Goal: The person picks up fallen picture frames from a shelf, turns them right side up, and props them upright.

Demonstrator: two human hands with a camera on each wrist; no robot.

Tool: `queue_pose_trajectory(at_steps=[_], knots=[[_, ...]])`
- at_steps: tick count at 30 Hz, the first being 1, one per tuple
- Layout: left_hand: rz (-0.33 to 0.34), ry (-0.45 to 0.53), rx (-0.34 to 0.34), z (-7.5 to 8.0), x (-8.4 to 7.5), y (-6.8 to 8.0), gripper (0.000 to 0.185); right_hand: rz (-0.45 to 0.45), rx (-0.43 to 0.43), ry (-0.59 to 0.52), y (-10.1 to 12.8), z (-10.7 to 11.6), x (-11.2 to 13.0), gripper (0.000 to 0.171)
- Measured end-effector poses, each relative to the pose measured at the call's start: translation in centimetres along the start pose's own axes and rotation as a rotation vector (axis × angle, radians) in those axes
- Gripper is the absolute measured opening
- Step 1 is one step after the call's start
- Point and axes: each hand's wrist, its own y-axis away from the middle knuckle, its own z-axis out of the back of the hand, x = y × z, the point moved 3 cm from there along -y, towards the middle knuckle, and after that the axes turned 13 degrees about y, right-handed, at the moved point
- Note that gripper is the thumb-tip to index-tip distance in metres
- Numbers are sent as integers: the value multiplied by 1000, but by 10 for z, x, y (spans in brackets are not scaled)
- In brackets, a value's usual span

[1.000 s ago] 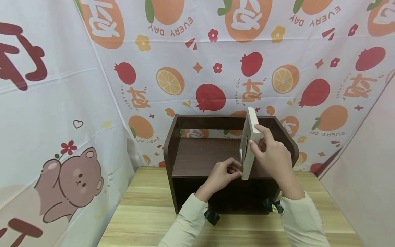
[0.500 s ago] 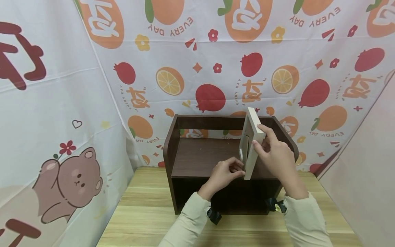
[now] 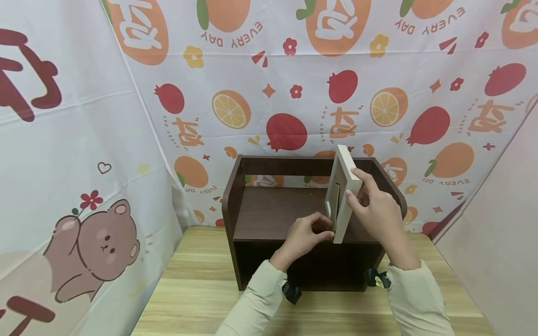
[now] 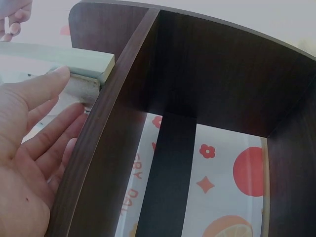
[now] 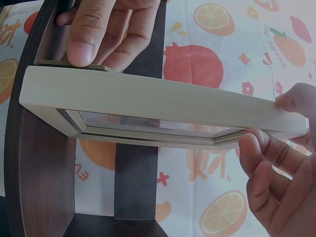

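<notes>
A cream picture frame [image 3: 348,200] stands on edge on the upper board of a dark brown shelf unit [image 3: 273,210], its back turned left. My right hand [image 3: 380,217] grips its right side near the top, thumb on the side edge. In the right wrist view the clear pane of the frame [image 5: 148,91] shows between its borders. My left hand [image 3: 304,235] is at the frame's lower back corner. The left wrist view shows that hand's thumb and fingertips pinching the end of a thin brown stand [image 4: 85,88] on the frame's back.
The shelf unit has raised side panels [image 3: 233,196] and a dark lower compartment [image 3: 311,270]. It stands on a light wood table [image 3: 193,280] against a fruit-print cloth [image 3: 286,93]. A cloth with a bear print [image 3: 105,247] hangs at left.
The frame has turned a little, its near edge shifting right. Both hands have moved slightly right with it. The stand shows a bit farther out from the back.
</notes>
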Motion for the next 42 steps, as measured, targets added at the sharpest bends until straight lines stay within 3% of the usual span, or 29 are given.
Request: queue_pose_trajectory(at_steps=[10, 22, 42], knots=[[-39, 74, 38, 7, 2, 2, 28, 47, -69, -24, 0, -2, 0, 48], [-97, 62, 25, 21, 6, 9, 29, 75, -111, -3, -3, -5, 4, 47], [-127, 31, -49, 45, 17, 20, 25, 133, -65, 67, -8, -14, 24, 49]])
